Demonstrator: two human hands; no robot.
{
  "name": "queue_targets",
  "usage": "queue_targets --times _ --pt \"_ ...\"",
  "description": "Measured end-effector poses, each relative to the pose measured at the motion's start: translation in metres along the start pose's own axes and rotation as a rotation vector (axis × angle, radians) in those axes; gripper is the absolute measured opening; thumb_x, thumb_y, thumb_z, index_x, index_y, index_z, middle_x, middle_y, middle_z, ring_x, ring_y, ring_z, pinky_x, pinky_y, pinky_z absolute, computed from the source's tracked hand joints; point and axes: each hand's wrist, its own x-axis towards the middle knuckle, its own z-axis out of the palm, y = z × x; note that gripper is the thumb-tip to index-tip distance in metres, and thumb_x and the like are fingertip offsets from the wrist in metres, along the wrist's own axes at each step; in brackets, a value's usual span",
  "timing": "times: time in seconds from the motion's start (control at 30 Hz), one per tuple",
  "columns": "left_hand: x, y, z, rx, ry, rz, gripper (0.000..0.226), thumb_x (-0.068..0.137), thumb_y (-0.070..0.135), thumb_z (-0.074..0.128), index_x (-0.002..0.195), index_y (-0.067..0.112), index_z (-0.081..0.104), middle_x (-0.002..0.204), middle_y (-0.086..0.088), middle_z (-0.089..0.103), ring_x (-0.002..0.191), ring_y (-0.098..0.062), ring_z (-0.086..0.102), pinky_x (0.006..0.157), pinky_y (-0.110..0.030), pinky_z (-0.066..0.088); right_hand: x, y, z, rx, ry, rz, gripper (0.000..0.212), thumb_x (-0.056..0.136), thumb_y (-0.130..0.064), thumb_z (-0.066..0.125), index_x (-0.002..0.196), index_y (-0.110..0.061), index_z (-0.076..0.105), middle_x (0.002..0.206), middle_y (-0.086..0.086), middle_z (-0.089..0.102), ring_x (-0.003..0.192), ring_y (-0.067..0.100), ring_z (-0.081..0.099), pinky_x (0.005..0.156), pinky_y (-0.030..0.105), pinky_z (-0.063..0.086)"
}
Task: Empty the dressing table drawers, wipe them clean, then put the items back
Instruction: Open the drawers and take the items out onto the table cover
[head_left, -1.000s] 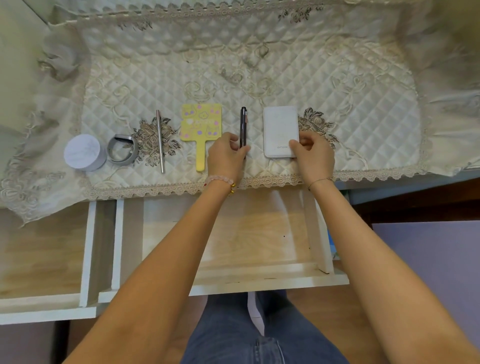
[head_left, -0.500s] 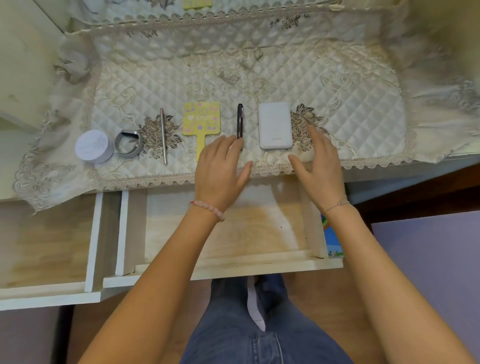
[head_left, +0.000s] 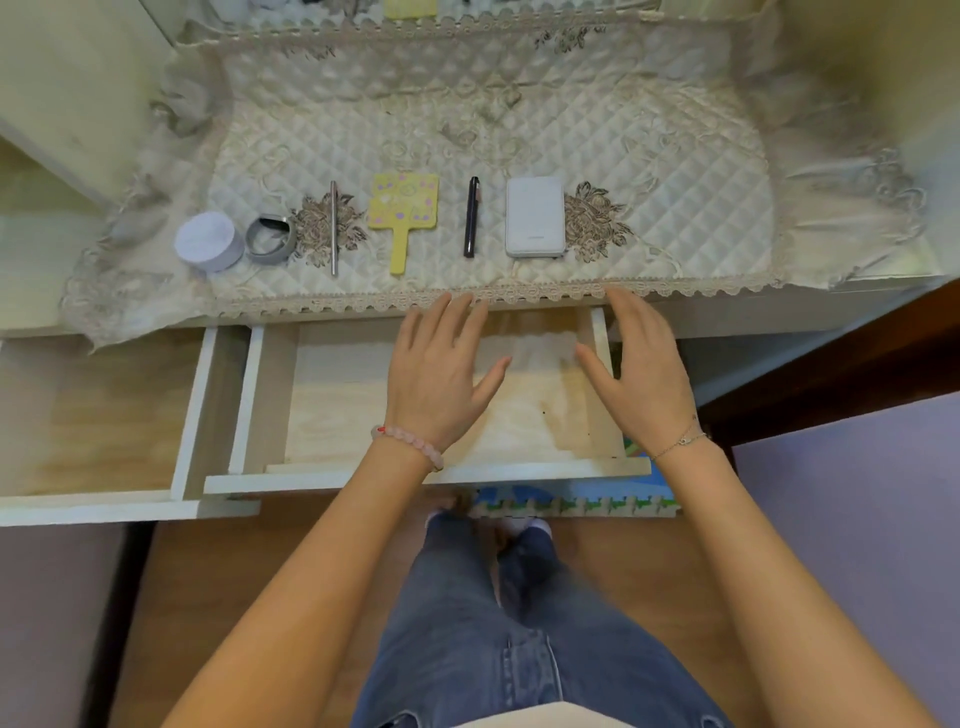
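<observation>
Left hand (head_left: 441, 376), right hand (head_left: 640, 375) now back, seemingly above drawer (head_left: 337, 408).

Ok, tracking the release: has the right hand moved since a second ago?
Yes: the right hand drew back from the white box to above the drawer.

The hand mirror (head_left: 404, 203) was yellow with purple and pink spots, the power bank (head_left: 535, 217) white, the quilted cloth (head_left: 675, 171) cream.
</observation>
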Motion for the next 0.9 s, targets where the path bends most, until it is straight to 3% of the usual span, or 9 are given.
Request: queue_targets --times 0.6,0.9 --pt "-0.027 0.052 -0.013 -0.131 -0.057 0.307 0.057 0.091 0.047 0.046 0.136 0.011 0.044 0.139 -0.008 0.047 0.132 -0.024 0.040 0.111 -0.042 0.028 -0.114 -0.004 -0.042 -0.110 0.120 0.298 0.061 0.092 -0.033 0.054 0.142 -0.007 0.033 0.146 0.012 0.037 0.138 0.026 0.030 0.114 0.040 0.026" --pt "-0.025 0.093 -0.005 -0.176 -0.122 0.442 0.057 0.091 0.046 0.043 0.136 0.011 0.044 0.138 -0.008 0.048 0.132 -0.025 0.040 0.111 -0.044 0.027 -0.154 0.026 -0.062 -0.169 0.188 0.440 0.061 0.092 -0.042 0.047 0.144 -0.014 0.030 0.148 0.007 0.036 0.138 0.022 0.028 0.110 0.027 0.016"
